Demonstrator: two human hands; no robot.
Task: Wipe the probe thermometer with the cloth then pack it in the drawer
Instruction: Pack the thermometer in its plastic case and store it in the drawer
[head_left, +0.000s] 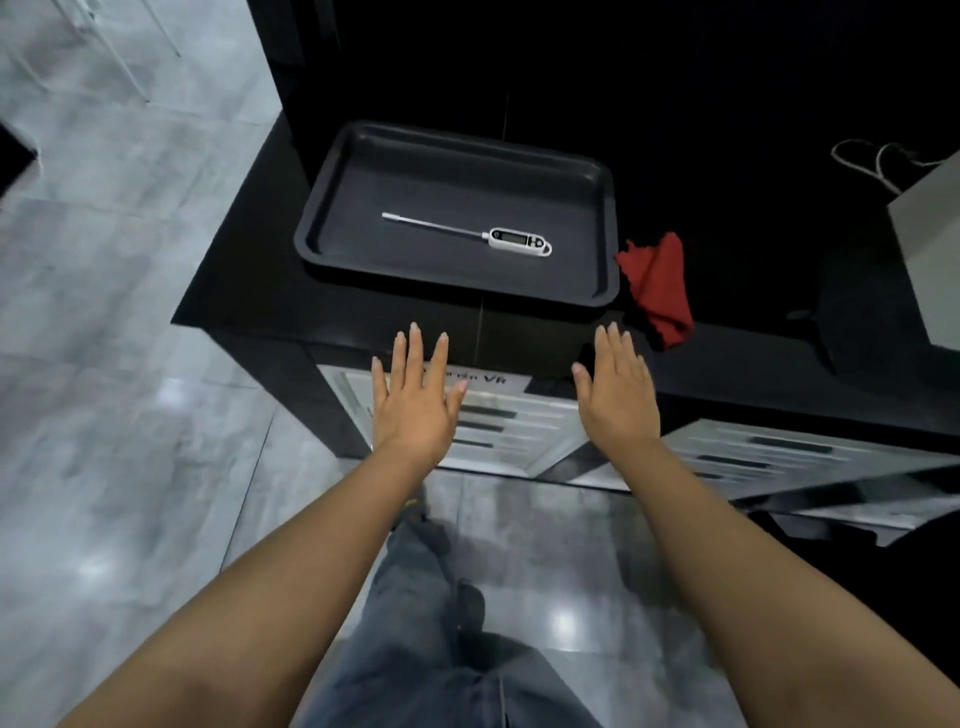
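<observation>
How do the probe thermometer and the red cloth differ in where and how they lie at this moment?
The probe thermometer lies flat and straight inside the dark tray; the red cloth sits crumpled on the black counter, just right of the tray. The thermometer is white and metal, rigid; the cloth is soft and bunched. The cloth lies nearer the right hand. Both are untouched, with both hands open.

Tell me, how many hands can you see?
2. The left hand and the right hand both hover open and empty at the counter's front edge, near the tray.
</observation>
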